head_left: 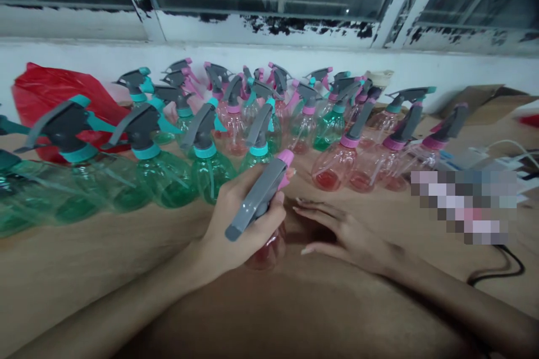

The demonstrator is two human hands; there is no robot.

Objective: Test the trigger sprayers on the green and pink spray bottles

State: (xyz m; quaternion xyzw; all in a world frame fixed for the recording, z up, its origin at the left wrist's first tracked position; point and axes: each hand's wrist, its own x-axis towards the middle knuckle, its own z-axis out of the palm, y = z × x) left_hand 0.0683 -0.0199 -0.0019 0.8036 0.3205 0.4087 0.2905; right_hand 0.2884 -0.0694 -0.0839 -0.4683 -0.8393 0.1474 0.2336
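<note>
My left hand (240, 219) is wrapped round the neck of a pink spray bottle (267, 252) with a grey and pink trigger head. The bottle stands near the front of the table, and its neck is hidden by my fingers. Just to its right, my right hand (337, 230) is held low over the table with fingers stretched out and nothing in them. Behind my left hand, a green spray bottle (213, 171) with a turquoise collar stands in a row of similar ones. Beyond my right hand is a pink spray bottle (330, 168).
More green and pink spray bottles crowd the back of the wooden table (168, 247). A red plastic bag (71, 92) lies at the back left and a cardboard piece (480, 104) at the back right. A black cable (501, 275) curls at the right, beside a blurred-out patch.
</note>
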